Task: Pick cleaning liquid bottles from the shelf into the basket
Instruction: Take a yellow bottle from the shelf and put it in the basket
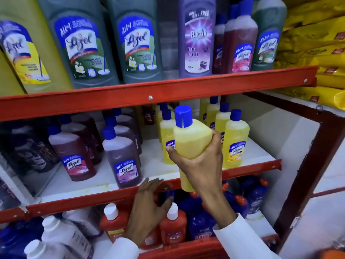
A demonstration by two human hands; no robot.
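One head-worn camera faces the red shelving point(149, 90) close up, angled slightly downward from shoulder height.

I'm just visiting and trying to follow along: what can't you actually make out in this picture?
Head view, the only one:
- Front label of the yellow bottle: turned away, and the right hand covers its middle.
- Basket: only a red rim shows; the bottom edge cuts off the rest.
- What the left hand touches: unclear, its fingers reach under the shelf lip.
- Small print on the top-shelf labels: blurred.
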